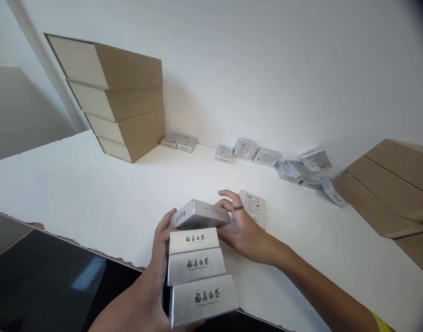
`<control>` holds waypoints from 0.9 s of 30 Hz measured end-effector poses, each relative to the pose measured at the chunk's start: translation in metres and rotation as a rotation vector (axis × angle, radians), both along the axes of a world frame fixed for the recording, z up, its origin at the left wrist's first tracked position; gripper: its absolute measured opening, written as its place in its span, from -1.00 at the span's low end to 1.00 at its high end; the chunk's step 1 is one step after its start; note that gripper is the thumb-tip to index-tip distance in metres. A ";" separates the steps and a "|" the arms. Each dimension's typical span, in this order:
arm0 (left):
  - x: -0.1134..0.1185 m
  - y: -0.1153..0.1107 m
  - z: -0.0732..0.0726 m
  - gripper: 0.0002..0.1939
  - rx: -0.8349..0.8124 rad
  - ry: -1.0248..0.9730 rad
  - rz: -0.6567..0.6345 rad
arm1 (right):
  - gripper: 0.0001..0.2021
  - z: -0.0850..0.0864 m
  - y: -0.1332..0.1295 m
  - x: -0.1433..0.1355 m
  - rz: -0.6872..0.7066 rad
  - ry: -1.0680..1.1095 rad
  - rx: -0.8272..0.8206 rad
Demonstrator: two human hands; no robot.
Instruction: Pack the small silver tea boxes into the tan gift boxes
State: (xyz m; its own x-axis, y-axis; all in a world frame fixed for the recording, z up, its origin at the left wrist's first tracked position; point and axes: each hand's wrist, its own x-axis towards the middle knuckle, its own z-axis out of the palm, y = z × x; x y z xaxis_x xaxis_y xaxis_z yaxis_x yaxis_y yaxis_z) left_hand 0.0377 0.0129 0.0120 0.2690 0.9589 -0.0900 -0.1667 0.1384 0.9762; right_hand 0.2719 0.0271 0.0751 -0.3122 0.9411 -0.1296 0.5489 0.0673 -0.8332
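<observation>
My left hand (142, 287) is wrapped round a row of three silver tea boxes (197, 264) with dark printed characters on their narrow sides. The nearest box overhangs the front edge of the white table. Just beyond the row, another silver tea box (201, 212) is tilted, with its far end between the thumb and fingers of my right hand (244, 230). My left fingertips touch that box's left end. Behind my right hand lies a further silver box (253, 207), its printed broad face up and partly covered by my fingers.
A stack of beige boxes (135, 101) stands at the back left. Several silver boxes (266, 157) lie scattered along the wall, some piled on each other. An open brown cardboard carton (387, 184) is at the right. The white table's (76, 184) front edge is chipped.
</observation>
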 end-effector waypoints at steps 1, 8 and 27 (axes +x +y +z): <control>-0.005 -0.006 0.004 0.01 0.082 0.099 -0.061 | -0.27 0.004 0.001 0.003 -0.017 0.045 0.041; -0.021 -0.033 0.020 0.41 0.233 0.327 -0.398 | -0.38 0.038 0.006 -0.011 0.011 0.209 0.068; -0.031 -0.023 0.024 0.36 0.404 0.600 -0.383 | 0.73 0.002 -0.040 -0.007 0.215 0.167 -0.292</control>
State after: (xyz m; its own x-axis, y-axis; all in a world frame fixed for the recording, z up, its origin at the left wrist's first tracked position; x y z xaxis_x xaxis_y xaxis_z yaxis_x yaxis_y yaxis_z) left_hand 0.0067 -0.0098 0.0358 0.6008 0.7994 0.0097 0.3878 -0.3020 0.8709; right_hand 0.2650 -0.0127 0.0774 -0.5374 0.7830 -0.3133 0.4036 -0.0874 -0.9108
